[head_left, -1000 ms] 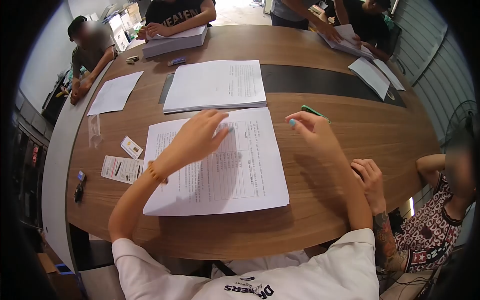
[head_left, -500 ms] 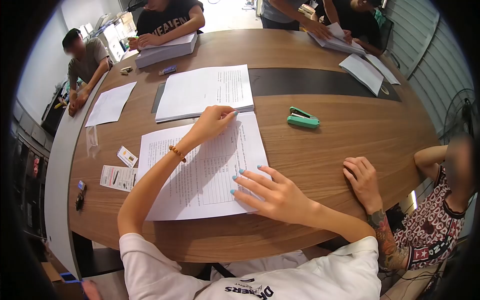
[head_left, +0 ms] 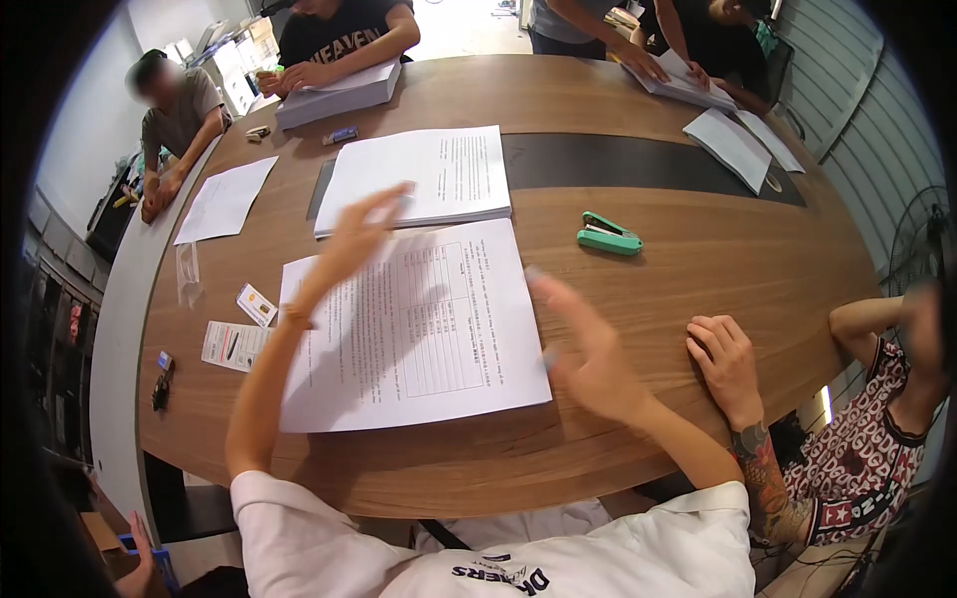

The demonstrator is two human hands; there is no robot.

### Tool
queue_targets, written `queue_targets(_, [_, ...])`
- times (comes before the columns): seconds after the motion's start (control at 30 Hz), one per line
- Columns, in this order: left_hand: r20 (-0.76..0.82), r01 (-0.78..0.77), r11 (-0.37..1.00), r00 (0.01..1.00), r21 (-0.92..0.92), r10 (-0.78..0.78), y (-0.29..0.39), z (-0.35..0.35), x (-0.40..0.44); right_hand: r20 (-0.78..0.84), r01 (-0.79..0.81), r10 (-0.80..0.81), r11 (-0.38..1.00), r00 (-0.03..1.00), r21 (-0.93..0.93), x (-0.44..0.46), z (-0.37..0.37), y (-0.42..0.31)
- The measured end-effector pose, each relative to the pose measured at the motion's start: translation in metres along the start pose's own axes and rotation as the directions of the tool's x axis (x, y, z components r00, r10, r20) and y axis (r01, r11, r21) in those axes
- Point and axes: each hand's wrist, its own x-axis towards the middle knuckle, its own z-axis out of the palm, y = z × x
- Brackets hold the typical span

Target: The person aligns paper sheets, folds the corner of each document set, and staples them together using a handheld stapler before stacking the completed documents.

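My left hand [head_left: 361, 234], blurred by motion, is over the top left of the printed sheets [head_left: 439, 349] in front of me. Its fingers are apart, with nothing seen between them. My right hand [head_left: 588, 354] is just past the right edge of those sheets, also blurred, thumb and fingers spread and empty. Beyond the near sheets lies a thicker paper stack [head_left: 429, 174]. A green stapler [head_left: 610, 235] rests on the wooden table to the right of the papers, touched by neither hand.
A co-worker's hand [head_left: 725, 351] rests on the table [head_left: 638, 448] at the right. Cards [head_left: 234, 344] and a loose sheet [head_left: 227, 199] lie left. Across the table, people handle a thick stack [head_left: 339, 95] and papers [head_left: 688, 85].
The green stapler, by my right hand earlier, lies by itself. My right hand came down onto the near sheets, then moved right off them. My left hand has shifted left.
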Motion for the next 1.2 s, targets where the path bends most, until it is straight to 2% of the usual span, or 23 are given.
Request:
queue_targets(0.03, [0.014,0.000,0.998,1.000,-0.062,0.001,-0.024,-0.038,-0.008,-0.092,-0.088,0.105,0.981,0.990,0.174,0.004,-0.007,0.015])
queue_targets(0.07, [-0.015,0.038,0.978,0.999,0.205,-0.036,-0.040,-0.067,-0.018,-0.170,-0.135,0.222,0.900,0.960,0.414,0.010,-0.016,0.027])
queue_targets(0.1, [-0.145,0.141,0.976,0.976,-0.168,-0.165,-0.078,-0.096,-0.032,-0.215,-0.145,0.352,0.761,0.911,0.632,0.019,-0.021,0.039])
queue_targets(0.13, [-0.217,0.175,0.833,0.919,-0.524,-0.330,-0.109,-0.108,-0.043,-0.256,-0.128,0.349,0.780,0.901,0.613,0.034,-0.023,0.050])
queue_targets(0.2, [-0.213,0.210,0.797,0.897,-0.567,-0.388,-0.123,-0.097,-0.066,-0.292,-0.107,0.340,0.794,0.894,0.598,0.059,-0.016,0.072])
queue_targets(0.27, [-0.216,0.229,0.757,0.873,-0.612,-0.438,-0.123,-0.085,-0.083,-0.161,-0.465,0.549,0.804,0.820,0.369,0.080,0.003,0.090])
queue_targets(0.33, [-0.160,0.319,0.740,0.853,-0.592,-0.497,-0.116,-0.065,-0.092,-0.117,-0.459,0.528,0.812,0.842,0.360,0.085,0.021,0.105])
queue_targets(0.37, [-0.165,0.316,0.741,0.853,-0.592,-0.496,-0.118,-0.064,-0.097,-0.077,-0.456,0.511,0.817,0.856,0.352,0.086,0.027,0.109])
queue_targets(0.43, [-0.152,0.253,0.813,0.912,-0.525,-0.382,-0.119,-0.060,-0.106,-0.068,-0.444,0.506,0.806,0.860,0.391,0.082,0.032,0.096])
queue_targets(0.47, [-0.151,0.254,0.812,0.911,-0.526,-0.383,-0.119,-0.056,-0.111,-0.062,-0.432,0.503,0.793,0.862,0.430,0.081,0.034,0.092])
queue_targets(0.5, [-0.172,0.212,0.747,0.900,-0.631,-0.401,-0.108,-0.050,-0.113,-0.063,-0.434,0.506,0.791,0.860,0.431,0.081,0.037,0.095])
queue_targets(0.53, [-0.187,0.165,0.670,0.888,-0.724,-0.420,-0.100,-0.047,-0.112,-0.139,-0.347,0.450,0.821,0.882,0.454,0.081,0.042,0.099])
queue_targets(0.57, [-0.180,0.169,0.667,0.889,-0.726,-0.421,-0.098,-0.048,-0.111,-0.215,-0.257,0.391,0.845,0.895,0.468,0.080,0.045,0.103])
queue_targets(0.63, [-0.071,0.183,0.532,0.904,-0.827,-0.421,-0.094,-0.048,-0.111,-0.228,-0.267,0.393,0.859,0.891,0.436,0.078,0.049,0.099])
queue_targets(0.77, [-0.105,0.218,0.556,0.866,-0.802,-0.490,-0.091,-0.048,-0.115,-0.198,-0.277,0.387,0.862,0.901,0.425,0.077,0.050,0.106])
queue_targets(0.83, [-0.062,0.233,0.547,0.883,-0.804,-0.466,-0.089,-0.050,-0.117,-0.186,-0.282,0.395,0.851,0.900,0.442,0.078,0.049,0.097])
queue_targets(0.97, [-0.104,0.215,0.567,0.873,-0.795,-0.477,-0.086,-0.044,-0.119,-0.218,-0.238,0.364,0.861,0.905,0.450,0.081,0.047,0.086])
queue_targets(1.07, [-0.112,0.197,0.585,0.887,-0.787,-0.449,-0.093,-0.044,-0.119,-0.189,-0.268,0.384,0.851,0.904,0.451,0.081,0.041,0.065])
queue_targets(1.13, [-0.099,0.211,0.658,0.911,-0.723,-0.401,-0.093,-0.045,-0.120,-0.182,-0.248,0.356,0.863,0.917,0.441,0.080,0.039,0.067])
queue_targets(1.2, [-0.100,0.217,0.644,0.903,-0.734,-0.418,-0.093,-0.044,-0.120,-0.175,-0.228,0.329,0.872,0.928,0.432,0.080,0.039,0.067])
